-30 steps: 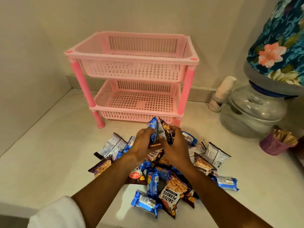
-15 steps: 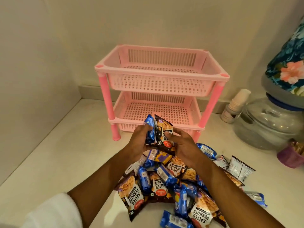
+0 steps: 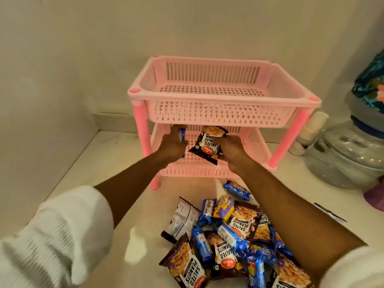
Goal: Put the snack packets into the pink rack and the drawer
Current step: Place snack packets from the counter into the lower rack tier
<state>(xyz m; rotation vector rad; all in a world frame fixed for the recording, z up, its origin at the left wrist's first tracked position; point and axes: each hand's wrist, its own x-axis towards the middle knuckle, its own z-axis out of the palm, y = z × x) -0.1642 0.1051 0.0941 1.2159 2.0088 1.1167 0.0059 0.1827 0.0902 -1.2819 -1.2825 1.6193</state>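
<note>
Loading the lower tier of the pink rack [image 3: 223,119]: left hand [image 3: 171,146] is gripping a blue packet [image 3: 181,135], right hand [image 3: 231,151] is clamping a peanuts packet [image 3: 207,145] over that shelf; next, probably releasing both inside, then returning to the pile [image 3: 232,242] on the counter [image 3: 104,163].

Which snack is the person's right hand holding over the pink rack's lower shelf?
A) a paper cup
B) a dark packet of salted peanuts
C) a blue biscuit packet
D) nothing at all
B: the right hand grips a dark salted peanuts packet over the pink rack's lower shelf, while the blue biscuit packet is in the left hand.
</note>
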